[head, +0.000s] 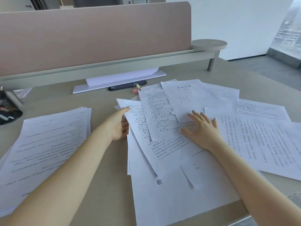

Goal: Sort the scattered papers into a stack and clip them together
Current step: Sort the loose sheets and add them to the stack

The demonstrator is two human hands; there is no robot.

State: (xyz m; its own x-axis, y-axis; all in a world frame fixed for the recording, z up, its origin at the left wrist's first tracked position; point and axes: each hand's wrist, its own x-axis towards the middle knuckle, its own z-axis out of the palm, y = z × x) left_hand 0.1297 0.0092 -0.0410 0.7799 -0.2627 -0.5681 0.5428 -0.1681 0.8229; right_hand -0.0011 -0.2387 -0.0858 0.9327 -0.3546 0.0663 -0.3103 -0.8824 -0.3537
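Several printed white sheets (169, 154) lie scattered and overlapping across the middle and right of the desk. A rough pile of papers (48, 141) sits on the left. My left hand (119, 126) is at the left edge of the scattered sheets, its thumb on top of a sheet and its fingers hidden under the edge. My right hand (202, 129) lies flat with spread fingers on the overlapping sheets. A pink binder clip (136, 89) stands at the back of the desk, apart from both hands.
A beige partition (91, 38) with a shelf rail closes the back. Under it lie a white flat board (117, 83) and a dark cable slot (127, 86). A black mesh pen holder (7, 110) stands at far left. The desk's front edge (244, 216) runs at lower right.
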